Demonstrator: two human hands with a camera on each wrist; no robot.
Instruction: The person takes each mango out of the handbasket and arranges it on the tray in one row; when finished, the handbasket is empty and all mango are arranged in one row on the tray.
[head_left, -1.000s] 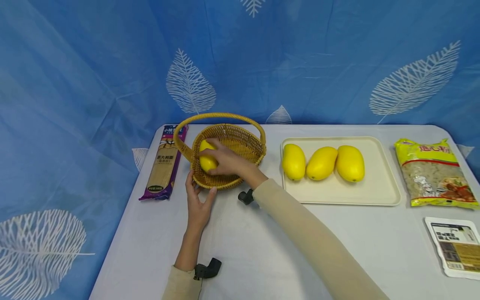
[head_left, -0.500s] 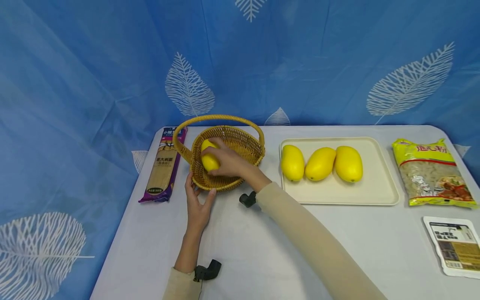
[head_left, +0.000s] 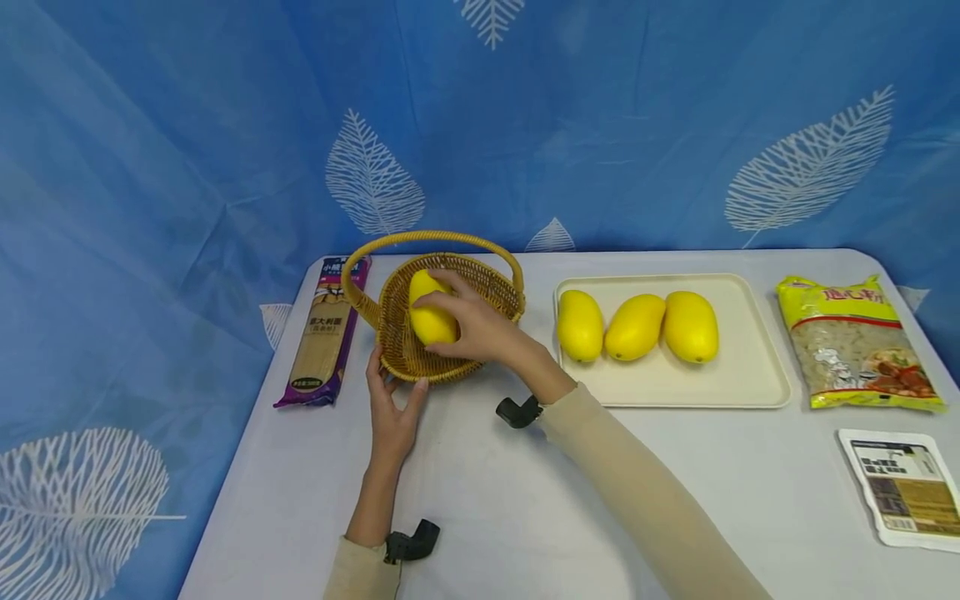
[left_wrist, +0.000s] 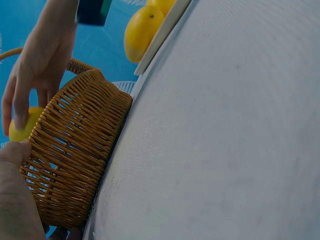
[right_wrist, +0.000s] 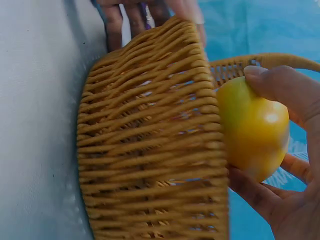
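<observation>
In the head view, my right hand (head_left: 486, 327) pinches a yellow mango (head_left: 427, 312) between thumb and fingers, over the left part of a wicker basket (head_left: 495, 283) with an arched handle. The right wrist view has this mango (right_wrist: 255, 132) showing above the basket rim, its skin greenish near the thumb. At the basket's near left side, my left hand (head_left: 393, 421) holds the wall between spread thumb and fingers. Its thumb (left_wrist: 20, 150) lies at the rim in the left wrist view, and its other fingers are mostly hidden behind the weave.
A cream tray (head_left: 750, 367) with several mangoes (head_left: 636, 327) stands right of the basket. Left of it lies a noodle pack (head_left: 322, 333). A yellow pasta bag (head_left: 858, 346) and a flat white package (head_left: 903, 487) lie far right. A blue leaf-patterned cloth (head_left: 600, 125) hangs behind.
My right hand has moved slightly right and up with the mango, which shows more above the basket floor. The left hand keeps its place on the basket. The view has shifted a little.
</observation>
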